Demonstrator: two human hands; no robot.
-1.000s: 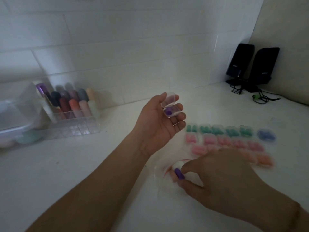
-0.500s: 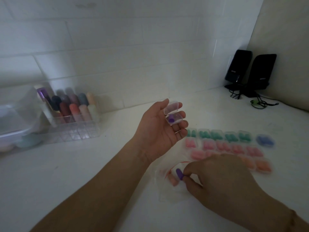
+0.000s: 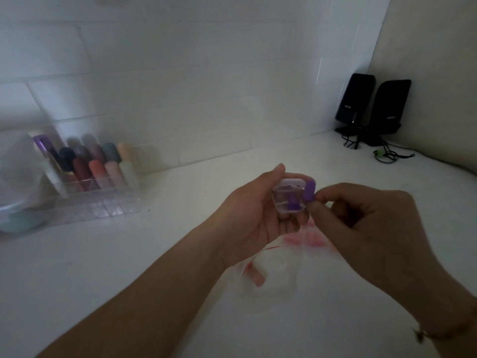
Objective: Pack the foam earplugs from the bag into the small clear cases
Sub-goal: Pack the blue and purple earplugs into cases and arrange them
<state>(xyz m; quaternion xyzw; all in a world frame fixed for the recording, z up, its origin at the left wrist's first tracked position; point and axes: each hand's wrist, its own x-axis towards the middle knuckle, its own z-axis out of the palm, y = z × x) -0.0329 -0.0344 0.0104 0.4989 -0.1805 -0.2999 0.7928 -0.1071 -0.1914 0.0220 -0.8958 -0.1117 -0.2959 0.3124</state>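
Note:
My left hand (image 3: 251, 220) holds a small clear case (image 3: 289, 197) with its lid up; one purple earplug lies inside it. My right hand (image 3: 361, 220) pinches a second purple earplug (image 3: 309, 193) between thumb and forefinger, right at the case's right edge. Below both hands the clear bag (image 3: 273, 277) lies on the white counter with a peach earplug (image 3: 258, 279) in it. A few pink filled cases (image 3: 313, 239) show under my right hand; the other filled cases are hidden behind it.
A clear organiser (image 3: 98, 200) with several coloured tubes stands at the back left, next to a clear lidded box (image 3: 15, 182). Two black speakers (image 3: 371, 107) and their cables (image 3: 384, 156) sit in the far right corner by the tiled wall.
My right hand has lifted the purple earplug out of the bag and up to the open case. My left hand has brought the case lower and nearer.

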